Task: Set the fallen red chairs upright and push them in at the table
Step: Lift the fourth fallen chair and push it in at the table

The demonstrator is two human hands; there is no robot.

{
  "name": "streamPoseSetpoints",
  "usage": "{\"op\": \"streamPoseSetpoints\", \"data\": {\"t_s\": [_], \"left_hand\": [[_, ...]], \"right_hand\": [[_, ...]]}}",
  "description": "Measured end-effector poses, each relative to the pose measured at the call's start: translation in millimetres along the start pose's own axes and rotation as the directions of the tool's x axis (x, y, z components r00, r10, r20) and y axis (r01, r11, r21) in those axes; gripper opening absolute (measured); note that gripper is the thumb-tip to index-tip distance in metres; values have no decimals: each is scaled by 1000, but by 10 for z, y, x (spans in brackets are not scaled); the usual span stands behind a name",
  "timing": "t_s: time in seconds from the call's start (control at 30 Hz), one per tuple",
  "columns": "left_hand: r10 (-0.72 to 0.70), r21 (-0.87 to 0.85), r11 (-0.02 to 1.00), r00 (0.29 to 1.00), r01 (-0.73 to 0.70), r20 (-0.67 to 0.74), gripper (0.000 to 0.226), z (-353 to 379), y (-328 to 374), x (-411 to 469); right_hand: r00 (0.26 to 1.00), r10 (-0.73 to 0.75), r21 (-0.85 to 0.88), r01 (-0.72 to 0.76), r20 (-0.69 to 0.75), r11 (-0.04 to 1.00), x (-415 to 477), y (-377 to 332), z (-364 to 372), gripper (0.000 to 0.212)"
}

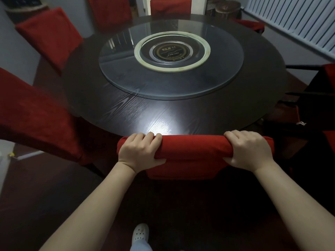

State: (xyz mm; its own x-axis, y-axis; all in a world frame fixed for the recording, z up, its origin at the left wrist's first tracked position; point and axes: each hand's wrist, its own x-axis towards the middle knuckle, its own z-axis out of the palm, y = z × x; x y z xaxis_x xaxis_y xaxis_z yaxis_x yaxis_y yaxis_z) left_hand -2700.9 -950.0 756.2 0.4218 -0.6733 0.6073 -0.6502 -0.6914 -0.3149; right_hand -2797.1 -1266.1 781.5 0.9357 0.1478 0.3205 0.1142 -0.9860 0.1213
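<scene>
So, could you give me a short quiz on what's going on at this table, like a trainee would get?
1. Pick one: the left hand and right hand grip A) a red chair by the top of its back, B) a cushion on the floor, C) a tablecloth.
2. True or false: a round glass turntable lies on the dark table.
3. Fill in: the shoe seen at the bottom is ___ in colour.
Key: 1 A; 2 true; 3 white.
</scene>
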Motion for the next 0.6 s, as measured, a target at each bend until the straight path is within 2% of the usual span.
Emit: {"op": "streamPoseSetpoints", "data": {"t_s": [0.37,0.6], "left_hand": [[70,-15,998,994,-69,82,65,-14,-233,-304],[4,-21,1000,994,-1,107,65,-8,73,-181]], "right_hand": [[999,24,36,-25,30,999,-183,-450,93,67],[1000,-19,-3,19,13,1000,-172,-77,141,67]]}}
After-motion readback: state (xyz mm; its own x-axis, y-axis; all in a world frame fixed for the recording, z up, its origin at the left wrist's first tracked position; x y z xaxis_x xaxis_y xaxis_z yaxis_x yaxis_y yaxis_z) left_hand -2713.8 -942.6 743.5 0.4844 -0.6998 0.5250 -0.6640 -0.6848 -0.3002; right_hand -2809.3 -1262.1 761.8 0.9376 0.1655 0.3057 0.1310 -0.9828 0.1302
